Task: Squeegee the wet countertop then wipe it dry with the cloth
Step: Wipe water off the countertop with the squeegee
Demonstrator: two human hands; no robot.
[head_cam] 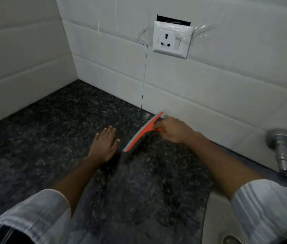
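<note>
Fingers of the right hand [172,129] are curled tight round the handle of an orange squeegee [143,132], clamped on it, with the hand itself close against the foot of the white tiled wall [200,88] at the far side. Its blade runs on a slant, the far end touching or nearly touching the wall and the near end reaching out over the dark speckled countertop [51,138]. Whether the rubber edge is pressed flat to the stone I cannot tell, though it looks down on it. Just left of the blade, the left hand [104,147] lies palm down on the counter with its fingers stretched out and slightly spread, holding nothing, seemingly as a brace.

To my eye this is the squeegee step, with the tool set at the back of the counter for a pull. A sink [215,217] shows at the near right, below a steel tap [281,147], so the sensible stroke would drag water toward that side, keeping the blade flat and the pressure even. No cloth is anywhere in sight, so the drying is not yet begun. A socket [172,39] sits higher on the wall, well clear of the blade.
</note>
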